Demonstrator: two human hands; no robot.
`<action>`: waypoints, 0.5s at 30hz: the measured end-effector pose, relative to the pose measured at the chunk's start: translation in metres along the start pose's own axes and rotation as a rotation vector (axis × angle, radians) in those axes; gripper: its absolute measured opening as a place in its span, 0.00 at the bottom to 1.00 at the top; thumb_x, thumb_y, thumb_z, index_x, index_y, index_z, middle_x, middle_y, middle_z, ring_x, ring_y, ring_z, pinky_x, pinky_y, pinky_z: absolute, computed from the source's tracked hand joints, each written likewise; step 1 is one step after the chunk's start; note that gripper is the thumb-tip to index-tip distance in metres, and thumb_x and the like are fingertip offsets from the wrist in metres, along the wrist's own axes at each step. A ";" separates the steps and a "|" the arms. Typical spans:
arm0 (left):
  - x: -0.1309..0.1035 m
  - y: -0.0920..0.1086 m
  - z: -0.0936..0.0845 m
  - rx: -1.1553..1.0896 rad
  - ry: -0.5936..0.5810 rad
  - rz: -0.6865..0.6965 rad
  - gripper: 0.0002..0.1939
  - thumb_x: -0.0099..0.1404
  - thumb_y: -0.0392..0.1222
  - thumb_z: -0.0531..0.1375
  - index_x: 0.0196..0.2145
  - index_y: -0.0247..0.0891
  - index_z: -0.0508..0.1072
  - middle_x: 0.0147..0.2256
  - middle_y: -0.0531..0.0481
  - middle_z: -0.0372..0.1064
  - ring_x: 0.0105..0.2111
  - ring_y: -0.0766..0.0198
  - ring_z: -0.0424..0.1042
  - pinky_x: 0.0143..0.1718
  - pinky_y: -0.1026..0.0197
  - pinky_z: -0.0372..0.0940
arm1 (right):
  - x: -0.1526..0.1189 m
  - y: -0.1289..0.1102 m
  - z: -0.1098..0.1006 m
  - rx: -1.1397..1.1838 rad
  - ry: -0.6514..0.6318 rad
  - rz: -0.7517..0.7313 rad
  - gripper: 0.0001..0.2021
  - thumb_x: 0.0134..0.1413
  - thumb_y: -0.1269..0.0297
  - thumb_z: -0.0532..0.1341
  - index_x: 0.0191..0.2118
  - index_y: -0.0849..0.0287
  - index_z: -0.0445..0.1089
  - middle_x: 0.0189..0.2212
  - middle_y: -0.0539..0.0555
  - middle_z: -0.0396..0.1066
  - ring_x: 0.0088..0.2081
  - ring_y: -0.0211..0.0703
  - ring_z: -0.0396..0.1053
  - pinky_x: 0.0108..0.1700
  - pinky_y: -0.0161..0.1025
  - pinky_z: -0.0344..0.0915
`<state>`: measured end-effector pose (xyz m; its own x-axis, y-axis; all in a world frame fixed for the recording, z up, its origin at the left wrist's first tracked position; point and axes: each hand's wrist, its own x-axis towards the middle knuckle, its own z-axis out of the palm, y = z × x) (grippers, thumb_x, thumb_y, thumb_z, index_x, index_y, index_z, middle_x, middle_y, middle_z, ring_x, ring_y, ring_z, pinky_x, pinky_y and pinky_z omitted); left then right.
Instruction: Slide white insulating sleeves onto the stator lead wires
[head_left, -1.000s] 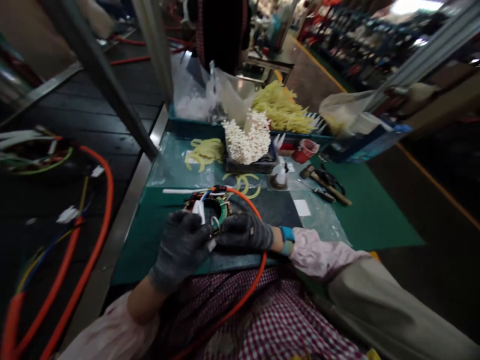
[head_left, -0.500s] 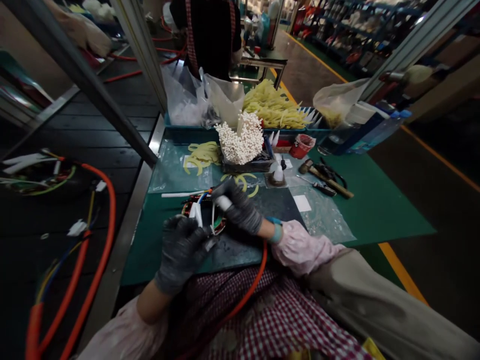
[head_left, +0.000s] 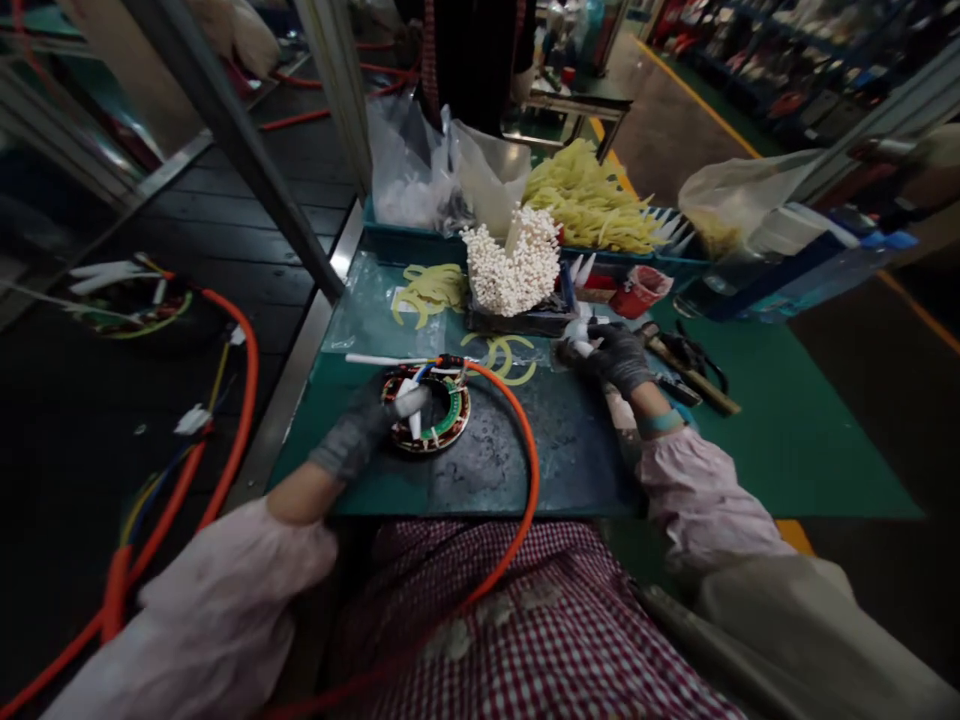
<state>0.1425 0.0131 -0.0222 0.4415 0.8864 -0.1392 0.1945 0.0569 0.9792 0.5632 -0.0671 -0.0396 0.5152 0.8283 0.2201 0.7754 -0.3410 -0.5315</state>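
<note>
A ring-shaped wound coil [head_left: 455, 418] with a green inner ring lies on the dark mat [head_left: 540, 455]. My left hand [head_left: 367, 425], in a grey glove, is closed on the coil's left side, its light fingertip by the white sleeves. An orange cable [head_left: 531, 440] runs from the top of the coil, curving right and down over the checked apron. Farther right, my right hand [head_left: 616, 358], also gloved, has its fingers closed round the small white-topped bottle [head_left: 577, 335]. Yellow curved strips [head_left: 510, 360] lie behind the coil.
A bundle of white-tipped sticks [head_left: 514, 265] stands at the back, with yellow strips [head_left: 592, 205] behind it. To the right are a red cup [head_left: 640, 292] and a hammer [head_left: 697, 378]. Another coil [head_left: 135, 305] sits at the left. A person [head_left: 476, 70] is beyond the table.
My right hand has moved from the coil rightward to the small bottle. My left hand has shifted up onto the coil's left side. The coil is less covered, and the view has shifted.
</note>
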 end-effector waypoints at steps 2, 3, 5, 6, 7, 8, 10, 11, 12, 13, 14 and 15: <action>0.006 0.005 0.004 -0.036 0.004 -0.021 0.32 0.50 0.67 0.79 0.45 0.43 0.86 0.49 0.41 0.87 0.55 0.35 0.84 0.66 0.33 0.76 | -0.004 -0.010 -0.004 0.005 0.005 -0.011 0.14 0.54 0.51 0.70 0.39 0.56 0.80 0.41 0.64 0.84 0.45 0.63 0.81 0.52 0.59 0.78; 0.008 0.006 0.005 -0.036 0.016 -0.020 0.30 0.51 0.66 0.79 0.44 0.43 0.86 0.49 0.42 0.87 0.54 0.37 0.84 0.66 0.33 0.76 | -0.011 -0.016 -0.007 0.012 0.021 -0.025 0.14 0.55 0.51 0.69 0.40 0.56 0.79 0.42 0.64 0.84 0.44 0.63 0.81 0.50 0.58 0.78; 0.010 0.006 0.005 -0.006 0.046 -0.001 0.28 0.53 0.65 0.77 0.44 0.43 0.86 0.49 0.42 0.87 0.53 0.38 0.85 0.65 0.34 0.76 | -0.034 -0.034 -0.016 0.044 0.058 -0.094 0.16 0.57 0.50 0.68 0.43 0.57 0.78 0.40 0.63 0.83 0.39 0.59 0.80 0.44 0.55 0.78; 0.011 0.006 0.005 0.018 0.056 0.006 0.28 0.54 0.64 0.77 0.44 0.42 0.86 0.49 0.42 0.87 0.52 0.39 0.85 0.65 0.34 0.76 | -0.050 -0.045 -0.018 0.068 0.068 -0.157 0.17 0.59 0.49 0.68 0.44 0.56 0.78 0.37 0.61 0.83 0.35 0.57 0.78 0.40 0.53 0.77; 0.011 0.005 0.004 0.044 0.065 0.012 0.28 0.55 0.64 0.76 0.44 0.41 0.86 0.50 0.41 0.87 0.52 0.40 0.85 0.64 0.34 0.77 | -0.069 -0.058 -0.019 0.105 0.043 -0.221 0.16 0.62 0.48 0.67 0.45 0.56 0.78 0.36 0.60 0.82 0.33 0.54 0.77 0.37 0.50 0.75; 0.011 0.003 0.004 0.069 0.074 0.020 0.28 0.56 0.64 0.75 0.45 0.40 0.86 0.49 0.41 0.87 0.51 0.40 0.85 0.63 0.35 0.77 | -0.090 -0.072 -0.018 0.158 -0.058 -0.281 0.14 0.66 0.50 0.66 0.47 0.54 0.78 0.37 0.58 0.82 0.33 0.52 0.78 0.36 0.48 0.75; 0.007 0.001 0.004 0.124 0.092 0.055 0.28 0.59 0.64 0.74 0.47 0.40 0.86 0.50 0.41 0.87 0.51 0.41 0.85 0.63 0.36 0.78 | -0.132 -0.098 -0.007 0.272 -0.265 -0.372 0.12 0.69 0.51 0.66 0.46 0.52 0.79 0.36 0.56 0.83 0.33 0.51 0.79 0.35 0.46 0.76; 0.002 0.001 0.004 0.159 0.097 0.083 0.28 0.61 0.64 0.73 0.48 0.39 0.86 0.50 0.41 0.87 0.51 0.42 0.85 0.63 0.37 0.78 | -0.151 -0.108 0.000 0.293 -0.334 -0.389 0.13 0.70 0.50 0.67 0.50 0.53 0.80 0.38 0.57 0.85 0.34 0.51 0.81 0.35 0.46 0.76; -0.005 0.000 0.006 0.198 0.103 0.120 0.28 0.63 0.63 0.72 0.50 0.39 0.86 0.52 0.41 0.87 0.52 0.42 0.85 0.63 0.38 0.78 | -0.168 -0.115 0.008 0.288 -0.363 -0.397 0.15 0.70 0.50 0.67 0.52 0.53 0.80 0.38 0.57 0.85 0.34 0.52 0.82 0.34 0.45 0.77; -0.013 -0.001 0.008 0.240 0.111 0.167 0.27 0.66 0.63 0.71 0.53 0.40 0.86 0.54 0.41 0.86 0.54 0.43 0.85 0.65 0.39 0.78 | -0.182 -0.119 0.015 0.272 -0.370 -0.402 0.17 0.70 0.50 0.68 0.55 0.54 0.81 0.38 0.58 0.86 0.34 0.53 0.83 0.33 0.45 0.77; -0.023 -0.002 0.011 0.285 0.126 0.222 0.27 0.69 0.62 0.70 0.57 0.41 0.85 0.58 0.41 0.85 0.58 0.43 0.84 0.67 0.40 0.77 | -0.194 -0.121 0.021 0.243 -0.347 -0.402 0.18 0.70 0.50 0.68 0.56 0.56 0.82 0.37 0.59 0.86 0.33 0.54 0.83 0.32 0.44 0.76; -0.033 -0.003 0.014 0.331 0.143 0.283 0.26 0.72 0.60 0.69 0.60 0.42 0.84 0.61 0.41 0.83 0.62 0.43 0.82 0.69 0.40 0.75 | -0.204 -0.120 0.025 0.209 -0.312 -0.405 0.18 0.69 0.50 0.69 0.55 0.57 0.83 0.35 0.59 0.86 0.32 0.53 0.83 0.31 0.43 0.75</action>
<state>0.1398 -0.0224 -0.0230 0.3966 0.9017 0.1719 0.3635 -0.3263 0.8726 0.3559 -0.1837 -0.0408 0.0332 0.9782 0.2051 0.7839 0.1018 -0.6125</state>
